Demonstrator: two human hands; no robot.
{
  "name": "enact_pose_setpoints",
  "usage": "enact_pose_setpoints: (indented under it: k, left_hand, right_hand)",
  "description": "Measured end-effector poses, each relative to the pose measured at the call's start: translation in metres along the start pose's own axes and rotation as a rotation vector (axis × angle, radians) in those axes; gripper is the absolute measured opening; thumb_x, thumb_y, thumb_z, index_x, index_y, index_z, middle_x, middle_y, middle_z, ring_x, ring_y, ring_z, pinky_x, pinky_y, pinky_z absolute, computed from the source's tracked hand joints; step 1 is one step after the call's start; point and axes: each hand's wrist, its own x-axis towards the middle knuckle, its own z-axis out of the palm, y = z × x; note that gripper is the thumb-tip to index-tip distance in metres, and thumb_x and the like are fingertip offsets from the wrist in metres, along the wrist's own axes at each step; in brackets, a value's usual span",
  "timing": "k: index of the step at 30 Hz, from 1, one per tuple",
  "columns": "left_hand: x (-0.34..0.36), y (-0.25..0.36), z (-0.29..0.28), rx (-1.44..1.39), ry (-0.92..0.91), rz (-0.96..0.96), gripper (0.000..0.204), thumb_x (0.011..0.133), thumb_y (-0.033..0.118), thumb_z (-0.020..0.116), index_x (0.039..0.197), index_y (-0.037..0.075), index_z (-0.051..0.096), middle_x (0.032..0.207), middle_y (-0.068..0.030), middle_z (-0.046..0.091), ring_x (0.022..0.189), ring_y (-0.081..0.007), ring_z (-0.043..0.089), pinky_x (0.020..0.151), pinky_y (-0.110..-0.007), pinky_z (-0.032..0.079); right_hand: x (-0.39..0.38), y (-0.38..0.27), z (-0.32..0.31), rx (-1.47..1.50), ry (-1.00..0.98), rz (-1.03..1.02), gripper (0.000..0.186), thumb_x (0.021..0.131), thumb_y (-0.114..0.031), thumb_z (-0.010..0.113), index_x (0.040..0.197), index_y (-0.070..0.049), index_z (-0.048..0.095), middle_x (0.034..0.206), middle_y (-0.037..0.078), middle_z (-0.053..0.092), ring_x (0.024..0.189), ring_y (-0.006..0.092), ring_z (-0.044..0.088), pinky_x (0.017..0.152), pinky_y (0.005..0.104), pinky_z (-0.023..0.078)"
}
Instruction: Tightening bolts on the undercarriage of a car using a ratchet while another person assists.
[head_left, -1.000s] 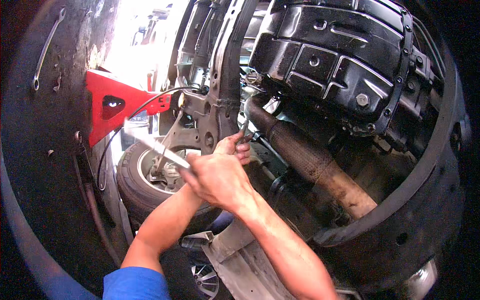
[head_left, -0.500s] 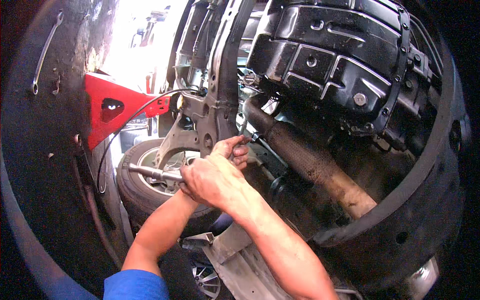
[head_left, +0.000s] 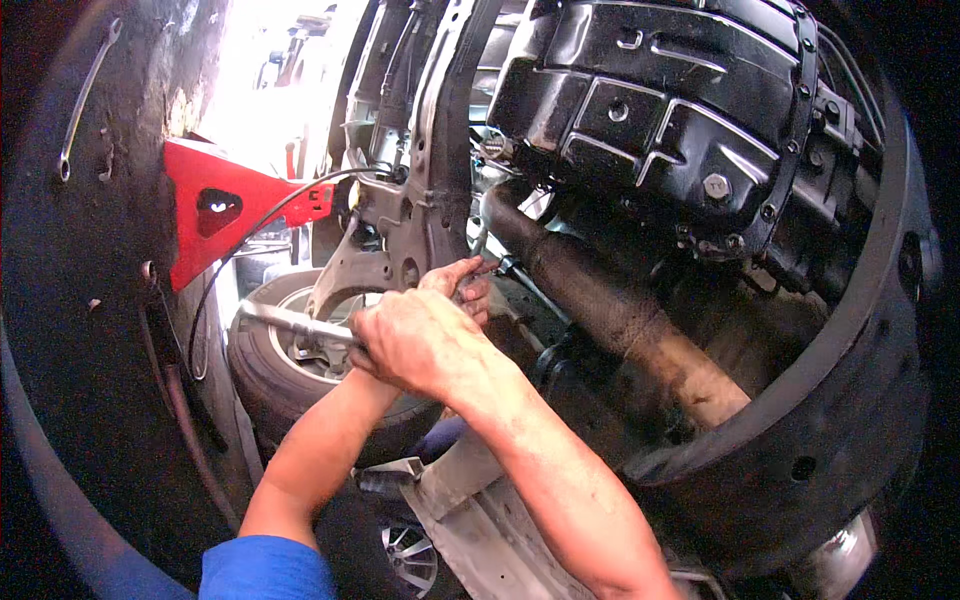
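My right hand (head_left: 415, 340) is closed around the chrome handle of a ratchet wrench (head_left: 285, 320). The handle points left, across the front of a wheel; its working end is hidden behind my hands. My left forearm passes under the right one. Beyond the right hand, my left hand (head_left: 468, 287) has its fingers curled together beside a thin grey metal shaft (head_left: 480, 243). Whether the shaft belongs to the wrench cannot be made out. Both hands are just below a grey suspension crossmember (head_left: 440, 170) and left of a rusty exhaust pipe (head_left: 600, 295).
A black ribbed oil pan (head_left: 650, 110) hangs at the upper right. A red bracket (head_left: 240, 205) juts out from the dark left wall, where a combination wrench (head_left: 88, 100) hangs. A black cable (head_left: 245, 250) loops down from the crossmember. The tyre (head_left: 255, 370) lies behind my arms.
The wrench handle has swung slightly upward at its left end, and my right hand has moved a little up and left with it. The whole view has shifted slightly.
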Motion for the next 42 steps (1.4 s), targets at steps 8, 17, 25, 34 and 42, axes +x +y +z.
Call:
enact_pose_setpoints:
  k: [8, 17, 25, 34, 42]
  left_hand:
    - [-0.002, 0.005, -0.048, -0.162, -0.102, 0.191, 0.032, 0.107, 0.029, 0.045, 0.126, 0.006, 0.056, 0.057, 0.0055, 0.038, 0.049, -0.0101, 0.041, 0.051, -0.026, 0.037]
    - [0.008, 0.01, -0.017, 0.012, 0.096, 0.027, 0.033, 0.107, 0.031, 0.047, 0.126, 0.006, 0.055, 0.053, 0.0048, 0.037, 0.04, -0.0125, 0.034, 0.041, -0.03, 0.031]
    - [0.006, -0.008, -0.045, -0.202, -0.172, 0.141, 0.037, 0.108, 0.03, 0.046, 0.134, 0.005, 0.052, 0.062, 0.0055, 0.039, 0.052, -0.0098, 0.038, 0.053, -0.026, 0.035]
    - [-0.002, 0.004, -0.008, 0.064, 0.191, 0.029, 0.034, 0.107, 0.03, 0.047, 0.13, 0.006, 0.054, 0.058, 0.0076, 0.035, 0.045, -0.0098, 0.036, 0.048, -0.03, 0.034]
    - [-0.011, -0.013, -0.033, -0.454, -0.082, 0.073, 0.041, 0.109, 0.036, 0.044, 0.132, 0.004, 0.054, 0.059, 0.0058, 0.039, 0.046, -0.0094, 0.039, 0.046, -0.026, 0.034]
  right_hand:
    - [-0.006, -0.018, 0.037, 0.563, 0.92, 0.292, 0.026, 0.099, -0.028, 0.063, 0.094, -0.004, 0.055, 0.069, 0.023, 0.065, 0.067, 0.0434, 0.067, 0.056, 0.0486, 0.051]
    - [0.003, -0.002, 0.013, -0.01, 0.115, -0.089, 0.028, 0.091, -0.033, 0.061, 0.092, -0.007, 0.068, 0.072, 0.022, 0.07, 0.067, 0.0401, 0.071, 0.082, 0.0637, 0.05]
    - [-0.015, -0.013, 0.04, 0.349, 0.719, 0.198, 0.026, 0.097, -0.028, 0.065, 0.096, -0.004, 0.057, 0.068, 0.024, 0.062, 0.066, 0.046, 0.065, 0.058, 0.0502, 0.05]
    - [-0.005, -0.011, 0.01, -0.053, 0.159, -0.062, 0.025, 0.095, -0.029, 0.059, 0.098, -0.004, 0.06, 0.079, 0.022, 0.072, 0.073, 0.0409, 0.072, 0.067, 0.0536, 0.056]
    - [-0.01, -0.013, 0.054, 0.211, 0.576, 0.08, 0.027, 0.094, -0.033, 0.063, 0.093, -0.006, 0.056, 0.071, 0.021, 0.067, 0.062, 0.0418, 0.067, 0.057, 0.0521, 0.053]
